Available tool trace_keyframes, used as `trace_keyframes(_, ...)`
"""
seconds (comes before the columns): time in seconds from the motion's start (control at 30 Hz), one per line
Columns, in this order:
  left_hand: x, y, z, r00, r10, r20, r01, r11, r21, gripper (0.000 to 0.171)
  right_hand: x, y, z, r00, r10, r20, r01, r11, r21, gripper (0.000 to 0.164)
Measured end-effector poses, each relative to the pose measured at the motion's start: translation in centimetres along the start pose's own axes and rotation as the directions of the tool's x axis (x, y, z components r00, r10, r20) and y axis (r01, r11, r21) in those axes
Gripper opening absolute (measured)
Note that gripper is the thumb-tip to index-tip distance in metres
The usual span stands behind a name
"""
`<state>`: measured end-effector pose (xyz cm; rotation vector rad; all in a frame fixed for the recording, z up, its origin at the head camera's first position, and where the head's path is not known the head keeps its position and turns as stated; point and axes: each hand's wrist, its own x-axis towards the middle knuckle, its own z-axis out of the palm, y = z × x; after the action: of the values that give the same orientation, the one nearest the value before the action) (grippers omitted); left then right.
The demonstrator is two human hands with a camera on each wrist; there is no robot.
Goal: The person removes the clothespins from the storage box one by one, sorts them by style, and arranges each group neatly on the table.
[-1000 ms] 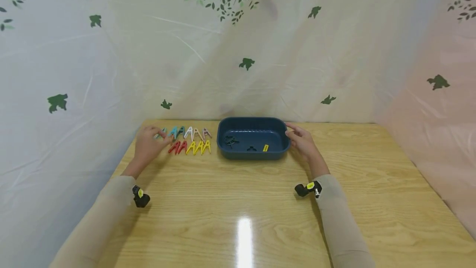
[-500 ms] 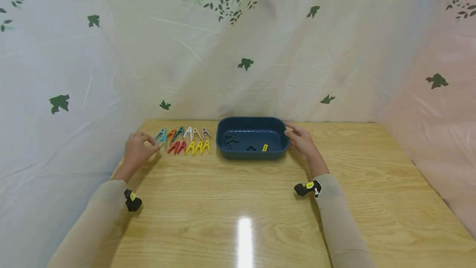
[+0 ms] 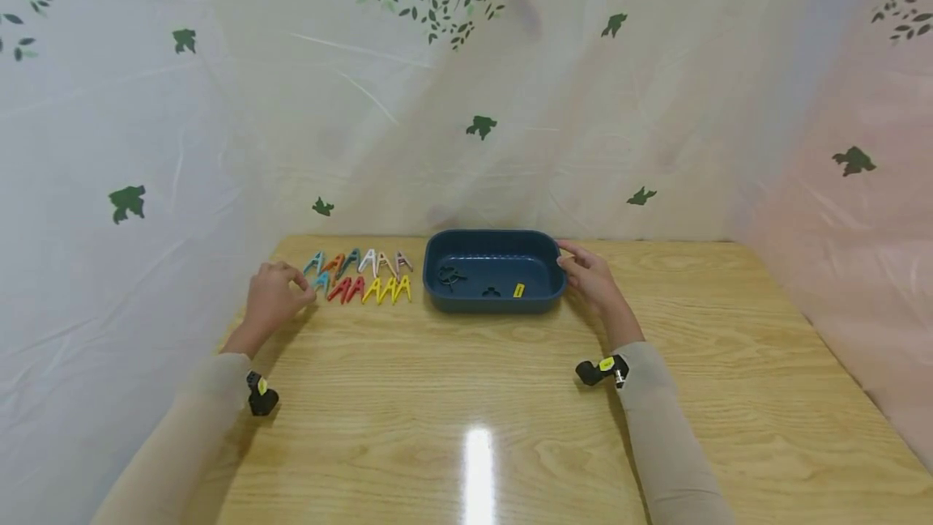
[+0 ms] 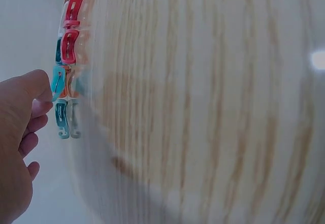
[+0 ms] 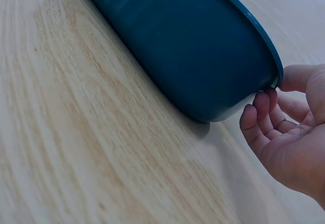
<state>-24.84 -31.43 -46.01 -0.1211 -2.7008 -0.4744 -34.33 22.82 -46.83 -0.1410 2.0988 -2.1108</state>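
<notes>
At the left end of the front row, my left hand (image 3: 275,298) pinches a light-blue clothespin (image 4: 59,80) between thumb and forefinger. The other fingers of that hand curl loosely below. Beside it in this row stand red clothespins (image 3: 347,290) and yellow clothespins (image 3: 387,290). A back row holds a teal-blue clothespin (image 4: 61,116), an orange one (image 3: 334,263), a dark teal one (image 3: 352,258) and several paler ones. My right hand (image 3: 592,275) grips the right end of a dark blue tub (image 3: 496,305) by its rim, thumb above and fingers under the lip.
Inside the tub lie dark marks or small pieces at the left (image 3: 450,275) and a yellow label (image 3: 519,290). The wooden table (image 3: 452,379) ends at a pale curtain (image 3: 554,177) with printed leaves along the back and sides.
My left hand has moved left and toward me with the light-blue clothespin, from in front of the orange one to the front row's left end. The right hand stays on the tub.
</notes>
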Motion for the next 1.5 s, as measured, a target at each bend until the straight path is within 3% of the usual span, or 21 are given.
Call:
trace_keyframes(0.3,-0.2,0.1,0.1,0.999,0.002,0.032,-0.003,1.0,0.017,0.012,0.1,0.0,-0.1,1.0,0.023,0.011,-0.023,1.0,0.013,0.051)
trace_keyframes(0.57,-0.2,-0.1,0.0,0.996,0.009,0.093,-0.01,1.0,0.01,0.012,-0.9,-1.5,0.5,0.999,0.027,0.03,-0.028,0.999,0.032,0.052)
trace_keyframes(1.07,-0.4,-0.4,0.3,0.98,-0.03,0.199,0.03,1.0,0.004,0.016,-1.0,-1.5,0.4,0.999,0.017,0.037,-0.019,0.998,0.056,0.053)
trace_keyframes(1.5,-0.3,-0.2,0.4,0.983,-0.055,0.174,0.058,0.998,-0.01,0.02,-1.2,-1.7,0.6,0.999,0.017,0.043,-0.019,0.998,0.054,0.052)
